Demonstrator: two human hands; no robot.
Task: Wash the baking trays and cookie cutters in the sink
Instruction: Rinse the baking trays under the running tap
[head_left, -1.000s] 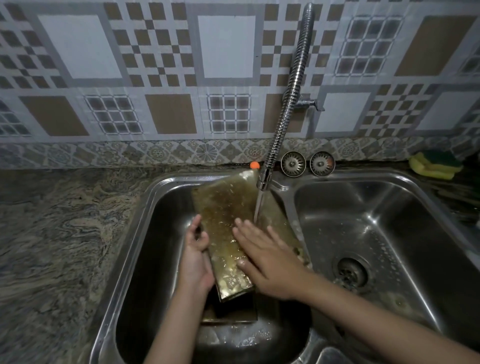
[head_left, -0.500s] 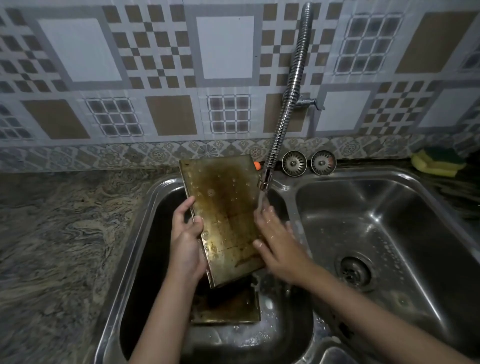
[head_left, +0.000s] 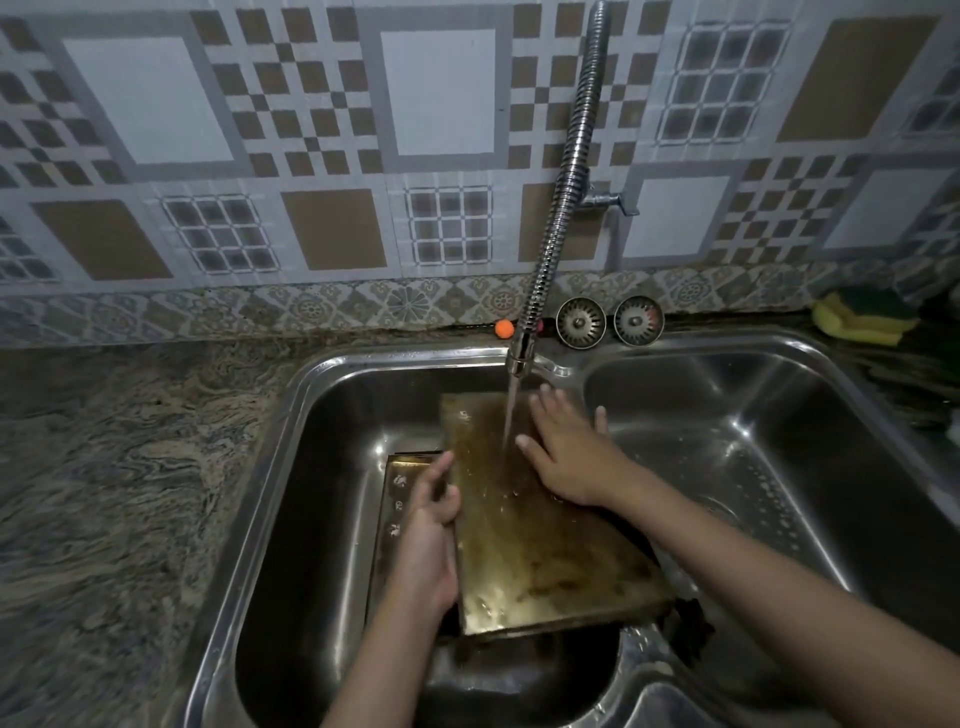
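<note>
Left hand (head_left: 428, 525) grips the baking tray (head_left: 545, 545) edge at 9 o'clock; right hand (head_left: 569, 452) lies flat, fingers spread, probably rubbing. Tray's dropped lower than before.

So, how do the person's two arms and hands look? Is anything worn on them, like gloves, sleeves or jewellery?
Both forearms are bare as far as the picture shows them: no sleeve edge is in view. The left hand and the right hand wear no gloves. I see no ring, watch or bracelet on either wrist or on the visible fingers. The dim light hides finer details such as the nails.
</note>
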